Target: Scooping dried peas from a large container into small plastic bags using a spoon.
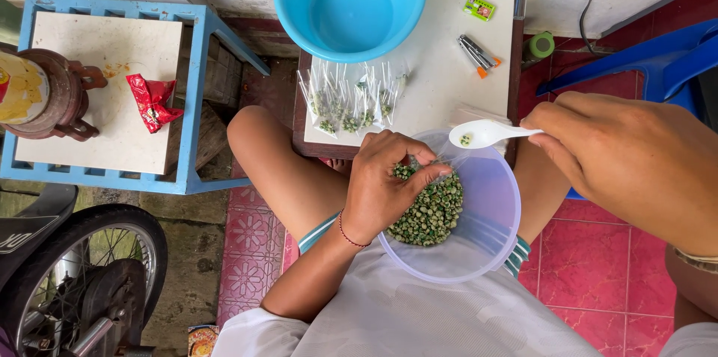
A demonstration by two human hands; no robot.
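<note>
- Head view: a heap of green coated peas (432, 211) is being held in a clear round plastic bowl (490, 211) resting on the lap.
- A small clear packet, barely visible, is being pinched over the peas by the left hand (385, 181), fingers closed.
- A white plastic spoon (482, 133) carrying a few peas is being gripped by the right hand (624, 155).
- Filled slim packets (348, 102) are lying on the white table (449, 80), below a blue basin (350, 1).
</note>
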